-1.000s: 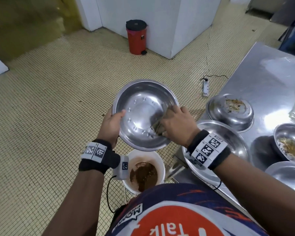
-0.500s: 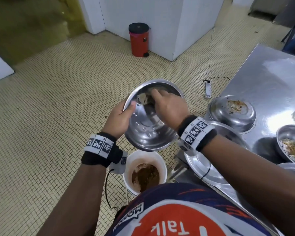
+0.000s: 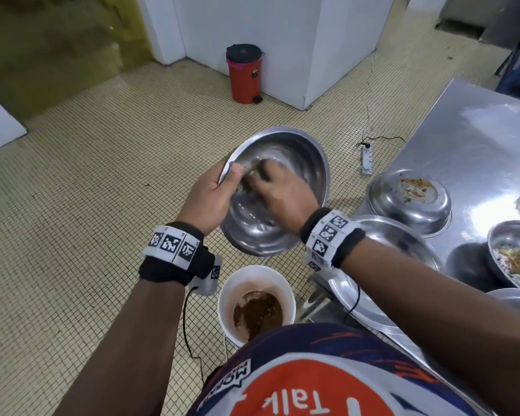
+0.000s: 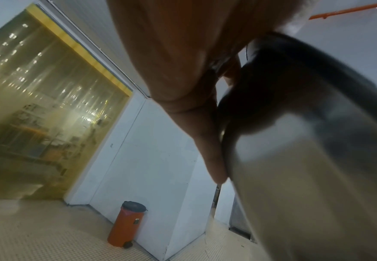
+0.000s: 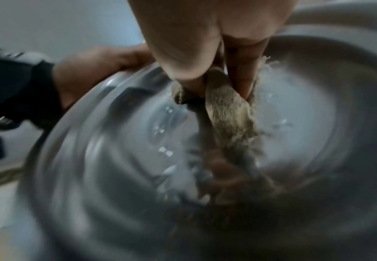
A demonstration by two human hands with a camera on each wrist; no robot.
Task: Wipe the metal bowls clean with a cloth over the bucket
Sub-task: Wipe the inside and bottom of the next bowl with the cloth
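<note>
Since half a second ago my right hand (image 3: 278,192) has dragged the cloth (image 5: 230,114) from the far rim of the bowl (image 3: 300,163) across to the left side, close by my left thumb. A full second back it was wiping at the bowl's right side. The bowl has tipped a little more toward me and is blurred with motion.

My left hand (image 3: 209,199) grips the bowl's left rim, thumb inside, fingers behind. My right fingers are clenched on the bunched cloth, pressing it to the inner wall. The bowl hangs over the white bucket (image 3: 227,295), which holds brown slop.

On my shirt (image 3: 312,382) I can read "Talk", upside down; a second word by it is too partial to read. Both wristbands carry black-and-white square markers.

To my right is a steel table (image 3: 463,139) with more bowls, two bearing food scraps. The floor (image 3: 87,190) is small yellowish tiles, with a power strip (image 3: 367,159) lying on it. A red bin (image 3: 244,74) stands against the white wall.
</note>
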